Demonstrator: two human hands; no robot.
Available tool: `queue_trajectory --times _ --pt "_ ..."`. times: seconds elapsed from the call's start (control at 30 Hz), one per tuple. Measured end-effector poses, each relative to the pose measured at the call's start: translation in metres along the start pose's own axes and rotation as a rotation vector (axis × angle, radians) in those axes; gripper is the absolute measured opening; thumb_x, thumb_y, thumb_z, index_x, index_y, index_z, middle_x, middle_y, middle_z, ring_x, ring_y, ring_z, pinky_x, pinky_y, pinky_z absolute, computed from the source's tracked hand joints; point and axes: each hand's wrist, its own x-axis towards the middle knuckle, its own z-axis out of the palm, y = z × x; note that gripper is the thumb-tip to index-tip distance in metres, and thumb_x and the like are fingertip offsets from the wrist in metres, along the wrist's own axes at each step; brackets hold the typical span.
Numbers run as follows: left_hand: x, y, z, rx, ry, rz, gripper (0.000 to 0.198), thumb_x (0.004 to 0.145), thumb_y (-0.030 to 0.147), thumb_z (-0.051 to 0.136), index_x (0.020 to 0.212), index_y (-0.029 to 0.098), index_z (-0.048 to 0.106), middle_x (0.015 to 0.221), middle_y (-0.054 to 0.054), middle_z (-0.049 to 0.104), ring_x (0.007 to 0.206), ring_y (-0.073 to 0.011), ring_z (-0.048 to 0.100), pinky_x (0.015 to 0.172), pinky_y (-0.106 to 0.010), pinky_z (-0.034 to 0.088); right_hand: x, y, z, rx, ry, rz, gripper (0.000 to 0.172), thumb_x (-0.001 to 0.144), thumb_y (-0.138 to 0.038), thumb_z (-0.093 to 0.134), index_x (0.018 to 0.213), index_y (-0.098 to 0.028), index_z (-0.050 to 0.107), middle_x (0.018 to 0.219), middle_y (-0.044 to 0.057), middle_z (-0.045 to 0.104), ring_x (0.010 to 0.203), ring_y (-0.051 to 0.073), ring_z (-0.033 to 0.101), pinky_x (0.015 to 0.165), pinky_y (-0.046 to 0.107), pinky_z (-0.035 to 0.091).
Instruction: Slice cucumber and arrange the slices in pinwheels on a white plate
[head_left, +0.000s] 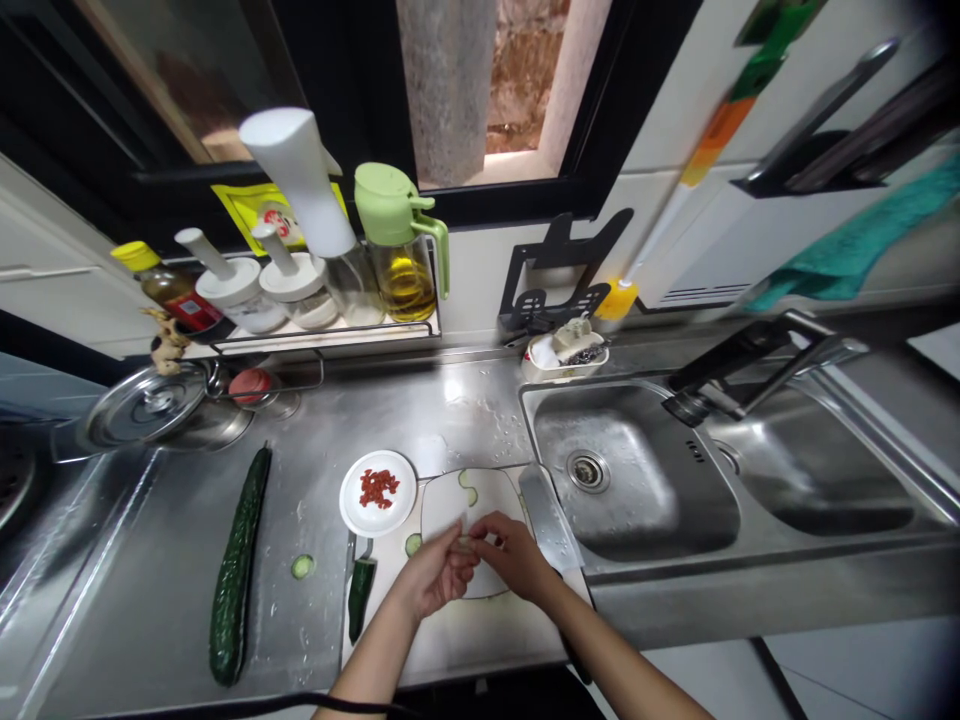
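Observation:
My left hand (pixel 441 572) and my right hand (pixel 516 556) meet above a white plate (pixel 442 500), fingers closed on a small pale green cucumber slice (pixel 466 544) pinched between them. Curved cucumber slices (pixel 468 487) lie near the plate's far side. Beneath the plate is a cutting board (pixel 517 640). Another round slice (pixel 413 544) sits at the plate's left edge. A cut cucumber end (pixel 361 598) rests on the board to the left. To the right, a broad cleaver (pixel 551 520) lies flat. A small white dish (pixel 352 508) holds red goji berries (pixel 379 488).
A whole cucumber (pixel 238 570) and a loose slice (pixel 302 567) lie on the steel counter at left. On the right is a double sink (pixel 637 470) with a faucet (pixel 735 375). Along the back, a rack (pixel 330 340) carries an oil pitcher (pixel 405 245) and seasoning jars.

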Motion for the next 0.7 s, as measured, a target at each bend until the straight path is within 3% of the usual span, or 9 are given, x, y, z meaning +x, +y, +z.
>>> queue_trajectory --times 0.17,0.27,0.33,0.43,0.53,0.7 --pt "0.004 0.005 -0.001 -0.218 -0.114 -0.110 0.015 0.084 0.023 0.061 0.093 0.011 0.062 0.061 0.001 0.058 0.045 -0.0023 0.051 0.038 -0.009 0.030 0.000 0.005 -0.005 0.013 0.027 -0.021 0.012 0.077 -0.032 0.062 0.077 -0.022 0.069 0.081 0.002 0.066 0.081 0.017 0.059 0.064 0.027 0.042" --pt "0.004 0.006 -0.005 -0.293 -0.112 -0.035 0.009 0.080 0.014 0.063 0.088 0.010 0.062 0.064 -0.001 0.059 0.048 -0.0018 0.052 0.040 -0.009 0.033 0.003 0.010 -0.009 0.013 0.057 -0.009 0.013 0.078 -0.031 0.060 0.076 -0.021 0.068 0.082 0.003 0.068 0.080 0.017 0.060 0.064 0.027 0.043" --pt "0.004 0.007 -0.006 -0.282 -0.088 0.056 0.016 0.075 0.010 0.067 0.090 0.010 0.064 0.065 -0.001 0.060 0.048 -0.0021 0.053 0.042 -0.010 0.034 0.007 0.013 -0.011 0.022 0.065 0.017 0.015 0.078 -0.031 0.058 0.078 -0.021 0.068 0.081 0.003 0.068 0.077 0.017 0.061 0.063 0.027 0.043" --pt "0.006 0.010 -0.008 -0.179 0.007 0.204 0.029 0.064 0.011 0.076 0.091 0.011 0.065 0.068 -0.002 0.063 0.052 -0.0040 0.055 0.046 -0.012 0.037 0.015 0.016 -0.014 -0.039 0.067 0.056 0.017 0.079 -0.032 0.056 0.080 -0.020 0.068 0.078 0.002 0.069 0.073 0.017 0.061 0.062 0.026 0.043" --pt "0.013 0.013 -0.008 -0.007 0.178 0.405 0.030 0.054 0.017 0.081 0.079 0.012 0.065 0.062 -0.001 0.063 0.052 -0.0054 0.054 0.047 -0.014 0.035 0.025 0.019 -0.016 -0.133 0.075 0.076 0.014 0.078 -0.028 0.056 0.079 -0.019 0.068 0.075 0.002 0.069 0.070 0.016 0.061 0.062 0.026 0.043" --pt "0.026 0.017 -0.005 0.369 0.387 0.694 0.020 0.059 0.028 0.073 0.071 0.015 0.065 0.055 0.003 0.060 0.049 -0.0072 0.051 0.051 -0.019 0.036 0.045 0.023 -0.017 -0.270 0.108 0.072 0.009 0.077 -0.021 0.057 0.080 -0.019 0.065 0.073 0.002 0.067 0.068 0.016 0.059 0.065 0.026 0.041"
